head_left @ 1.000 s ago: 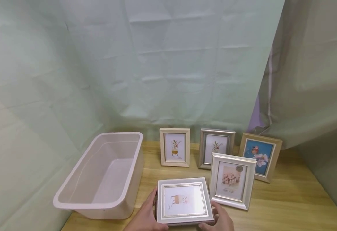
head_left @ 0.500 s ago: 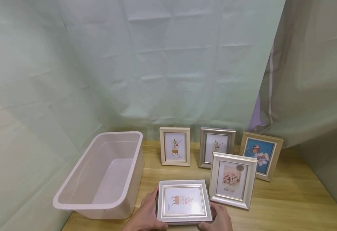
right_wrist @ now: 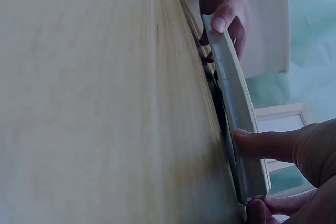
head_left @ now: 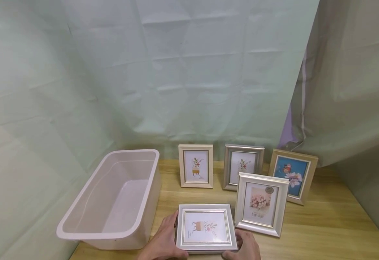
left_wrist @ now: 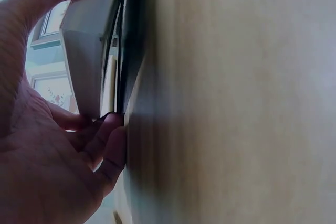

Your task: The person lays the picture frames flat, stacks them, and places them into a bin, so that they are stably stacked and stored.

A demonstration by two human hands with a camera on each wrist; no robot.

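A silver picture frame (head_left: 207, 228) lies face up near the front of the table, its plant print turned sideways. My left hand (head_left: 166, 241) holds its left end; in the left wrist view the thumb is on the rim and the fingertips (left_wrist: 113, 129) are at the dark back, low by the wood. From the other end my right hand (head_left: 244, 246) grips it, the thumb (right_wrist: 262, 142) on the side moulding and fingers at the corner. Just behind on the right, a silver frame (head_left: 261, 204) with a pink flower print stands upright.
A pale plastic bin (head_left: 150, 195) stands at the left. Along the back stand a cream frame (head_left: 196, 166), a grey-silver frame (head_left: 227, 167) partly hidden by the flower one, and a gold frame (head_left: 306, 180) with a bird picture. Hanging cloth (head_left: 202, 72) closes off the back and sides.
The held frame has shifted very slightly toward me and sits a little straighter, both hands keeping their hold. The standing frames and the bin stay in place.
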